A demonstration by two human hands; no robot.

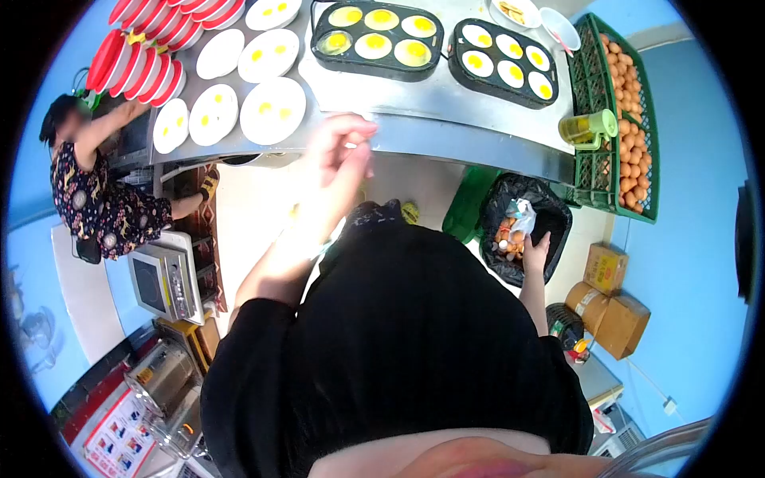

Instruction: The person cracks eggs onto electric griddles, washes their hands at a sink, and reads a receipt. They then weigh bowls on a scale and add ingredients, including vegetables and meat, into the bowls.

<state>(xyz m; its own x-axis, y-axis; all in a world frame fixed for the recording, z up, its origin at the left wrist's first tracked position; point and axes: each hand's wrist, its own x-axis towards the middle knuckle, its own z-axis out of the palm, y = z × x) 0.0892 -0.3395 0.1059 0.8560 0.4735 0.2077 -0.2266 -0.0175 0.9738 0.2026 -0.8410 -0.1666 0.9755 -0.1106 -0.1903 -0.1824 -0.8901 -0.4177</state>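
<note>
My left hand (343, 147) is raised at the front edge of the steel counter (446, 143), its fingers curled and blurred; whether anything is in them cannot be made out. Down at the right, my right hand (538, 248) hangs over a bin lined with a black bag (554, 215), its fingers apart and empty. Eggshells (507, 243) and a clear plastic bag lie in the bin. Two black six-hole egg cookers (376, 68) (506, 88) on the counter hold eggs with yellow yolks. White plates with fried eggs (272, 110) stand left of them.
Green crates of brown eggs (633, 159) stand at the right, beside an oil bottle (587, 127). Red and white bowls (131, 72) are stacked at the upper left, where another person (96, 175) reaches toward them. Cardboard boxes (621, 325) sit at the lower right.
</note>
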